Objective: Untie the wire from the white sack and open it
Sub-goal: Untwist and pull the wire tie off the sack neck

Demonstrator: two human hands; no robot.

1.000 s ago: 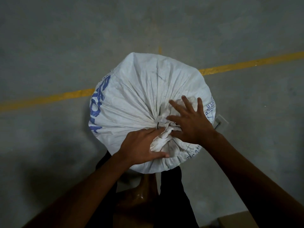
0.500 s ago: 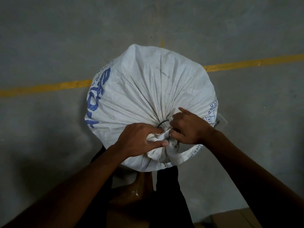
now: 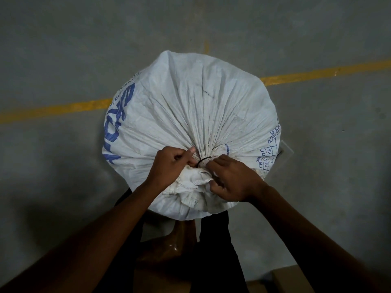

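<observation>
A full white woven sack (image 3: pixel 186 115) with blue print stands on the floor right in front of me, seen from above. Its mouth is gathered into a bunched neck (image 3: pixel 194 182) at the near side. A thin black wire (image 3: pixel 203 161) loops around that neck, showing between my hands. My left hand (image 3: pixel 171 166) is closed at the left side of the neck, fingers pinched by the wire. My right hand (image 3: pixel 231 178) is closed at the right side, gripping the bunched cloth next to the wire. The wire's ends are hidden by my fingers.
The grey concrete floor (image 3: pixel 63 49) has a yellow painted line (image 3: pixel 317 74) running behind the sack. My dark-trousered legs (image 3: pixel 213 250) stand close against the sack. A cardboard box corner (image 3: pixel 287 280) shows at the bottom right.
My right hand went from spread flat on the sack to closed at the neck. My left hand shifted up from the bunched cloth to the wire. More of the wire loop shows.
</observation>
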